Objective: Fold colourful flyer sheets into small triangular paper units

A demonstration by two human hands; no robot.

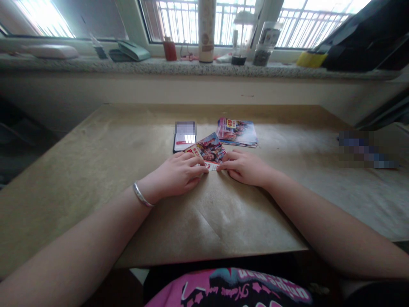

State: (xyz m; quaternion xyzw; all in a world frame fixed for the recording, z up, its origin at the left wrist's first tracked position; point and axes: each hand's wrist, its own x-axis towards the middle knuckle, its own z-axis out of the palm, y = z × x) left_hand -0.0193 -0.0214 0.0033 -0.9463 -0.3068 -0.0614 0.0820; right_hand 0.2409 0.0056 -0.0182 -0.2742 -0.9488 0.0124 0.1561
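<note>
A printed flyer (213,147) with colourful pictures lies at an angle on the table in front of me. On its left side is my left hand (182,171), fingers bent over the paper and fingertips at its near edge. My right hand (244,166) grips the near right edge with thumb and fingers close together. The near edge between the hands shows a white strip, perhaps a fold. My fingers cover part of the flyer. Just beyond it on the right is a stack of similar flyers (238,131). A phone (185,137) lies beyond my left hand, its screen lit and partly blurred.
The table (128,140) has a tan, slightly creased covering. Behind it, a stone windowsill (185,67) carries a red container (169,49), a tall cylinder (206,34), clear cups, a green case (132,50) and a black bag (367,38). A blurred blue item (364,150) lies far right.
</note>
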